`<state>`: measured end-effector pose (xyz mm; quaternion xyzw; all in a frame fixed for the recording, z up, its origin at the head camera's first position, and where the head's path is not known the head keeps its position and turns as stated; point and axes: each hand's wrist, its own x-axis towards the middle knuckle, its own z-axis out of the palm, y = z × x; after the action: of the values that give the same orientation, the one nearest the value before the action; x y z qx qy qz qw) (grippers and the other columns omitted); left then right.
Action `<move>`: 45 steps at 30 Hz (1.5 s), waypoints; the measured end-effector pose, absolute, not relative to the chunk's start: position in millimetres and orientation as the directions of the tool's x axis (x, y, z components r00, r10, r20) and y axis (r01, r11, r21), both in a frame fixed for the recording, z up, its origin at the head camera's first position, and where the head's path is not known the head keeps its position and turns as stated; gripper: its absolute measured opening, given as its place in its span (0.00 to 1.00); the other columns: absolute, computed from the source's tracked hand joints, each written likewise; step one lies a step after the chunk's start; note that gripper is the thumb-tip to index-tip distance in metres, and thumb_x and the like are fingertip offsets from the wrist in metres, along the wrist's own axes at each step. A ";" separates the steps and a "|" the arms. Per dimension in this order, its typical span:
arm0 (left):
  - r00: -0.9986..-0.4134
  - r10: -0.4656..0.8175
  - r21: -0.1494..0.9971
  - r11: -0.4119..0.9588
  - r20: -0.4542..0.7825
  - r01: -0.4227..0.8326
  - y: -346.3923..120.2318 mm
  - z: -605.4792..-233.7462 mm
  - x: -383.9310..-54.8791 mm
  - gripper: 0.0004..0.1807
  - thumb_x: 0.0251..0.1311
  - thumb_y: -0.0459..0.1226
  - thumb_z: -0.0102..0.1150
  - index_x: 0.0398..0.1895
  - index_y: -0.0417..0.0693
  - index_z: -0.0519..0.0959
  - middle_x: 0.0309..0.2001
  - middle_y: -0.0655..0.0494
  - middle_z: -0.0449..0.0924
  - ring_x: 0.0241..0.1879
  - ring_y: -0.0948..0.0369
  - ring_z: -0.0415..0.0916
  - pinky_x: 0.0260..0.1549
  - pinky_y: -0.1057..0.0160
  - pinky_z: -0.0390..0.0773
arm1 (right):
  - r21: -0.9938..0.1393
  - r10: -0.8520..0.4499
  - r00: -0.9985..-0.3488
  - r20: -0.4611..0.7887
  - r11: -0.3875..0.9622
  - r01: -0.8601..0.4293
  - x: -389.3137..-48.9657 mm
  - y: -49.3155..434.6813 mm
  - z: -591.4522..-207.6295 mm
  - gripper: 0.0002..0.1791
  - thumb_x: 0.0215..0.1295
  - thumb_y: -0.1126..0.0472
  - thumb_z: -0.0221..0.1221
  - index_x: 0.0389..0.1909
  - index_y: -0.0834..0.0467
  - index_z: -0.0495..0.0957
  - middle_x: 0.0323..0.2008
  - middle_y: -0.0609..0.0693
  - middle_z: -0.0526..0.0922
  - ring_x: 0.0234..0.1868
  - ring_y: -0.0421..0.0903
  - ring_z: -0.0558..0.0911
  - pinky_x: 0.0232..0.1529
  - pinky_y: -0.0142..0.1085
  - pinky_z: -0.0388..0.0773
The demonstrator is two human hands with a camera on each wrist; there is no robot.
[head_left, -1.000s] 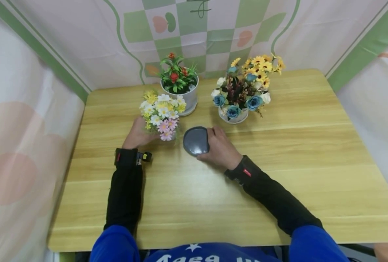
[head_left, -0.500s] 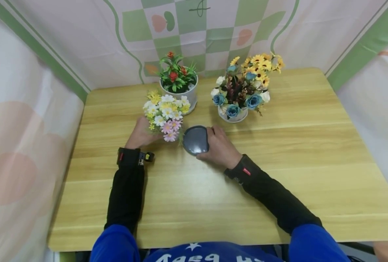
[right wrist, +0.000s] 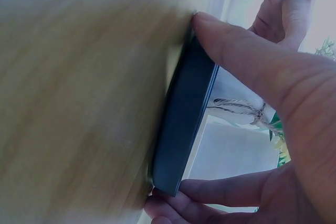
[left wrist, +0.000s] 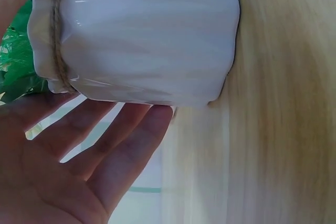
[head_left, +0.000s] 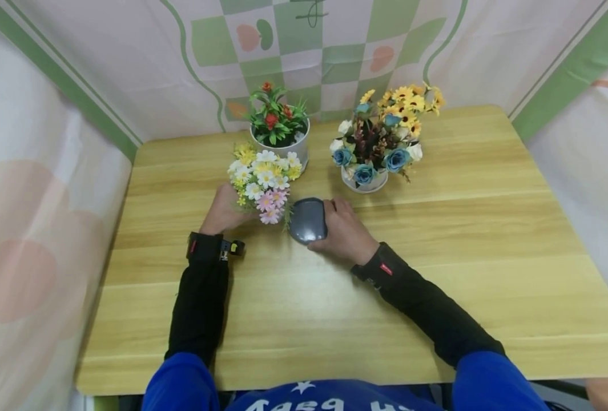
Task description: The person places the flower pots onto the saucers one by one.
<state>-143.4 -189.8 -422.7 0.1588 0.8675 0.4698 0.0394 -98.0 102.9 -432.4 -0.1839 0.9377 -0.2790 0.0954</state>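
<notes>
My left hand [head_left: 225, 212] grips a white ceramic flowerpot [left wrist: 147, 35] tied with twine [left wrist: 58, 40] at the neck. White, yellow and pink daisies [head_left: 265, 182] fill it and hide the pot in the head view. In the left wrist view, the fingers lie along one side of the pot, and its base is close to the tabletop. To the right of the daisies, a dark grey, shallow round saucer [head_left: 307, 221] is at the table surface. My right hand [head_left: 346, 233] pinches the saucer's edge, thumb at the near side and fingers at the far side.
Behind the daisies stands a white pot [head_left: 296, 151] with red flowers and green leaves. Back right is another white pot [head_left: 373, 184] of blue roses, white roses and yellow sunflowers. A patterned curtain [head_left: 345, 63] hangs at the wooden table's [head_left: 468, 228] back edge.
My left hand has moved the flowerpot a little to the right, so the daisies now reach the saucer's left edge in the head view. The right hand and the saucer have stayed in place.
</notes>
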 end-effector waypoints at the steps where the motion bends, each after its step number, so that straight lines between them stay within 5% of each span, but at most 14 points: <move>1: -0.948 0.306 0.831 0.505 0.082 0.235 -189.7 -423.0 -143.1 0.42 0.50 0.29 0.80 0.71 0.46 0.75 0.65 0.47 0.83 0.65 0.50 0.80 0.69 0.49 0.79 | -0.559 -0.397 -0.914 -0.079 0.777 -0.289 -97.8 102.9 -432.6 0.61 0.43 0.47 0.85 0.71 0.75 0.66 0.66 0.71 0.69 0.67 0.68 0.73 0.70 0.59 0.78; 8: -0.956 0.280 0.826 0.515 0.090 0.228 -188.9 -421.7 -140.0 0.38 0.47 0.29 0.80 0.66 0.43 0.78 0.60 0.45 0.86 0.60 0.50 0.84 0.64 0.50 0.83 | -0.562 -0.393 -0.915 -0.088 0.778 -0.281 -96.5 103.0 -433.1 0.62 0.43 0.46 0.85 0.72 0.75 0.65 0.67 0.71 0.69 0.68 0.68 0.73 0.69 0.59 0.79; 17: -0.963 0.254 0.797 0.563 0.087 0.220 -187.9 -408.1 -135.9 0.42 0.50 0.33 0.80 0.71 0.48 0.75 0.65 0.47 0.83 0.64 0.50 0.81 0.68 0.48 0.81 | -0.556 -0.398 -0.914 -0.081 0.779 -0.289 -97.6 103.4 -432.3 0.61 0.43 0.46 0.85 0.72 0.75 0.66 0.66 0.70 0.70 0.66 0.67 0.74 0.67 0.58 0.80; 28: -0.934 0.324 0.780 0.542 0.149 0.312 -165.6 -401.8 -130.9 0.30 0.55 0.34 0.77 0.63 0.43 0.80 0.56 0.46 0.88 0.54 0.52 0.86 0.56 0.54 0.88 | -0.564 -0.416 -0.908 -0.051 0.763 -0.318 -97.2 105.3 -433.9 0.63 0.41 0.46 0.85 0.72 0.75 0.65 0.63 0.70 0.72 0.63 0.66 0.75 0.73 0.59 0.74; 37: -0.881 0.421 0.744 0.514 0.215 0.427 -133.3 -407.4 -126.7 0.31 0.45 0.33 0.80 0.57 0.36 0.83 0.51 0.42 0.89 0.49 0.49 0.88 0.53 0.54 0.89 | -0.607 -0.426 -0.884 -0.193 0.760 -0.233 -108.5 118.5 -427.6 0.67 0.43 0.47 0.84 0.79 0.71 0.57 0.73 0.70 0.66 0.73 0.67 0.69 0.78 0.58 0.68; 42: -0.875 0.440 0.751 0.503 0.203 0.427 -124.0 -412.0 -124.6 0.31 0.46 0.33 0.77 0.57 0.34 0.82 0.52 0.40 0.89 0.50 0.48 0.88 0.54 0.54 0.89 | -0.667 -0.470 -0.855 -0.218 0.712 -0.221 -113.9 128.2 -420.9 0.55 0.46 0.53 0.82 0.73 0.68 0.67 0.65 0.66 0.79 0.63 0.61 0.80 0.71 0.54 0.77; 45: -0.878 0.447 0.770 0.494 0.175 0.405 -120.1 -414.6 -124.1 0.32 0.49 0.32 0.76 0.61 0.36 0.80 0.55 0.41 0.88 0.53 0.48 0.87 0.58 0.55 0.87 | -0.682 -0.470 -0.849 -0.243 0.705 -0.194 -113.2 131.6 -418.2 0.43 0.49 0.62 0.76 0.67 0.67 0.71 0.58 0.65 0.82 0.52 0.59 0.84 0.58 0.52 0.85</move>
<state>-124.1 -120.1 -414.6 0.2463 0.8640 0.4385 0.0239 -113.2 131.6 -418.2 -0.1843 0.9004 -0.3371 0.2042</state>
